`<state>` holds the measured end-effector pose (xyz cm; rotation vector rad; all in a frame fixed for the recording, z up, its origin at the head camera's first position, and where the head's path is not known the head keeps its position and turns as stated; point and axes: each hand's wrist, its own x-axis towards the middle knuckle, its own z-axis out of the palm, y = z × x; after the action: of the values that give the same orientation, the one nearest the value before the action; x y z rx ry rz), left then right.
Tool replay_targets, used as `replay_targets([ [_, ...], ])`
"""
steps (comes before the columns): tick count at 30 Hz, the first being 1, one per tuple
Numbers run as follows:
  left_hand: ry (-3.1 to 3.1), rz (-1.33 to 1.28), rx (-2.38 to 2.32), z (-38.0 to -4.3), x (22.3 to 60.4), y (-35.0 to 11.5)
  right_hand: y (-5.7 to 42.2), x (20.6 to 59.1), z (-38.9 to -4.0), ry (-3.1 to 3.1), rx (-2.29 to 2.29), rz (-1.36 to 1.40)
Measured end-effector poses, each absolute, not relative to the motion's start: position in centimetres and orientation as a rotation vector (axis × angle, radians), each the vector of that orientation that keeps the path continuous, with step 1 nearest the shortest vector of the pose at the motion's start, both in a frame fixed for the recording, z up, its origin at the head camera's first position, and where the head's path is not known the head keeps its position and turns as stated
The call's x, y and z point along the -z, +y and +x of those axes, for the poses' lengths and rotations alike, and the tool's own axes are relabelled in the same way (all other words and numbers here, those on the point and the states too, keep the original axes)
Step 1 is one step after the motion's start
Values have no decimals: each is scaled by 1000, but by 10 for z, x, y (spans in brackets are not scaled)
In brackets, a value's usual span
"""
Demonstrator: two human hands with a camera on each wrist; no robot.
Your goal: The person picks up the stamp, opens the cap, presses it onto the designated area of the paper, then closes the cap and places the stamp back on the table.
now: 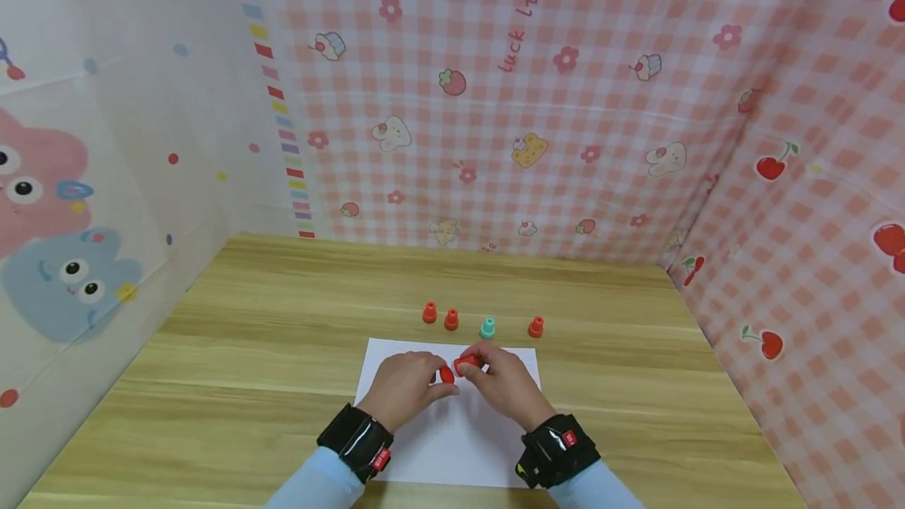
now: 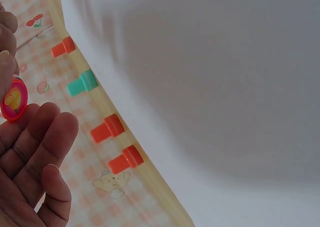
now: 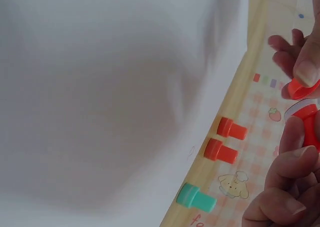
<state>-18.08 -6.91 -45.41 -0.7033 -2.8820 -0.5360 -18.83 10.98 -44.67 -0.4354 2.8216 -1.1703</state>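
Note:
A red stamp cap (image 1: 447, 375) is held between the fingers of my left hand (image 1: 404, 387). Its open rim (image 3: 303, 89) shows in the right wrist view. A round end with a fruit picture (image 2: 14, 99) appears in the left wrist view. My right hand (image 1: 511, 387) grips a red toy stamp (image 1: 466, 364), whose pale round face (image 3: 299, 108) points at the cap. Cap and stamp are close together but apart, above a white sheet of paper (image 1: 459, 446). Fingers hide part of both.
Beyond the paper, a row of capped stamps stands on the wooden table (image 1: 233, 383): two red stamps (image 1: 429, 313) (image 1: 451, 320), a teal stamp (image 1: 487, 328) and another red stamp (image 1: 536, 327). Patterned cloth (image 1: 495, 100) hangs behind and at the sides.

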Motion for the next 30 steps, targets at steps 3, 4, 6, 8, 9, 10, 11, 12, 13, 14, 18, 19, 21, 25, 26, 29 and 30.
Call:
replay_targets([
  [3,-2876,-705,538,-181,454,-69,108,444,-186,2783,1187,-451],
  [4,-2876,-704,540,-181,453,-69,107,443,-186,2776,1187,-460],
  [6,-2878,-698,545,-181,453,-69,106,442,-185,2764,1185,-476],
  [8,-2876,-695,552,-181,453,-69,106,442,-184,2764,1178,-494],
  [9,-2872,-696,556,-181,453,-69,105,442,-184,2766,1174,-503],
  [10,-2867,-697,558,-181,454,-69,105,442,-184,2769,1169,-515],
  [11,-2862,-701,559,-181,454,-69,105,442,-184,2773,1166,-524],
  [12,-2854,-706,564,-181,454,-69,105,441,-184,2773,1164,-526],
  [13,-2847,-711,574,-180,454,-70,105,441,-183,2770,1164,-526],
  [14,-2841,-717,580,-180,454,-70,105,441,-183,2766,1165,-524],
  [18,-2822,-729,611,-180,454,-69,104,440,-183,2745,1184,-499],
  [19,-2816,-729,619,-180,453,-69,104,440,-183,2741,1188,-494],
  [21,-2808,-731,625,-180,453,-69,104,440,-183,2734,1199,-500],
  [25,-2793,-743,627,-179,452,-69,104,440,-183,2727,1210,-543],
  [26,-2793,-747,625,-179,452,-69,104,440,-182,2728,1209,-557],
  [29,-2803,-740,636,-178,452,-70,103,440,-182,2732,1195,-580],
  [30,-2809,-735,640,-178,452,-70,103,440,-182,2736,1188,-584],
])
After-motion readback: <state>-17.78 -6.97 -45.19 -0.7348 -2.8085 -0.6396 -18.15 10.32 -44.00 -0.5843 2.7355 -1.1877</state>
